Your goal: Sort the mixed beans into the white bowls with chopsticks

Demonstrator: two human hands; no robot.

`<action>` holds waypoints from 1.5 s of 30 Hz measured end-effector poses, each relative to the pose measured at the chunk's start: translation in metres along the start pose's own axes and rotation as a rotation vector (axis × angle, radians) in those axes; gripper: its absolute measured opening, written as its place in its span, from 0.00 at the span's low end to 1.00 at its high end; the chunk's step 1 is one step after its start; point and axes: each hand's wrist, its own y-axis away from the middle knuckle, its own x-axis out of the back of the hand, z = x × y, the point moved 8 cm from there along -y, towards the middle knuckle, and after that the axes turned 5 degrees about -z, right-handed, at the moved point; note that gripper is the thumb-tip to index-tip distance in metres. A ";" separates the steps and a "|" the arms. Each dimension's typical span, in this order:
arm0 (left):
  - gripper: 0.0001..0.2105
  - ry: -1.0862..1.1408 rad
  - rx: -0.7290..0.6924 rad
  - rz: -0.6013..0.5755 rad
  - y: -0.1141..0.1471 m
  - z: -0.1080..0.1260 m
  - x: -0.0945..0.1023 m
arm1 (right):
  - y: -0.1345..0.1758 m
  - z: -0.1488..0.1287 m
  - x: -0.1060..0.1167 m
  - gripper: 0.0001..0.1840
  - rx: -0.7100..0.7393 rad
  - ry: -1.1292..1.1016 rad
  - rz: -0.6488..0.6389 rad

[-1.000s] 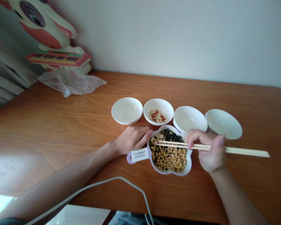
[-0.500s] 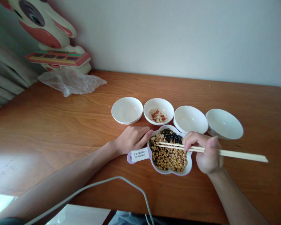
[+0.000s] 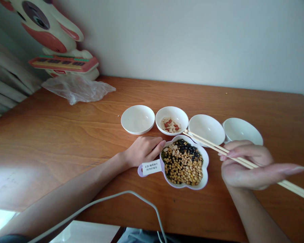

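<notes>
My right hand (image 3: 248,165) is closed around a pair of wooden chopsticks (image 3: 212,145), thumb stretched out to the right. Their tips are near the rim of the bowl with peanuts (image 3: 171,110); a small pale piece seems pinched there, too small to name. Below the tips lies a flower-shaped dish (image 3: 204,180) with a lilac edge and labelled handle, full of mixed yellow and black beans, green grains and some pale peanut halves. My left hand (image 3: 144,150) lies on the table, its fingers closed at the dish's left rim, steadying it. Its fingertips are partly hidden.
Beside the peanut bowl stand white bowls: one on the left (image 3: 137,118), one on the right (image 3: 206,130) and one farther right (image 3: 243,131). A plastic bag (image 3: 78,89) and a toy keyboard (image 3: 64,63) are at back left. A white cable (image 3: 126,192) crosses in front.
The chopstick tips have left the beans in the dish and moved up to the peanut bowl's rim. My right hand has shifted right and its thumb has stretched out. My left hand stays put.
</notes>
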 end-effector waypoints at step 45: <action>0.20 -0.002 0.009 0.000 -0.001 0.000 0.000 | 0.013 0.010 -0.020 0.23 -0.011 0.203 -0.370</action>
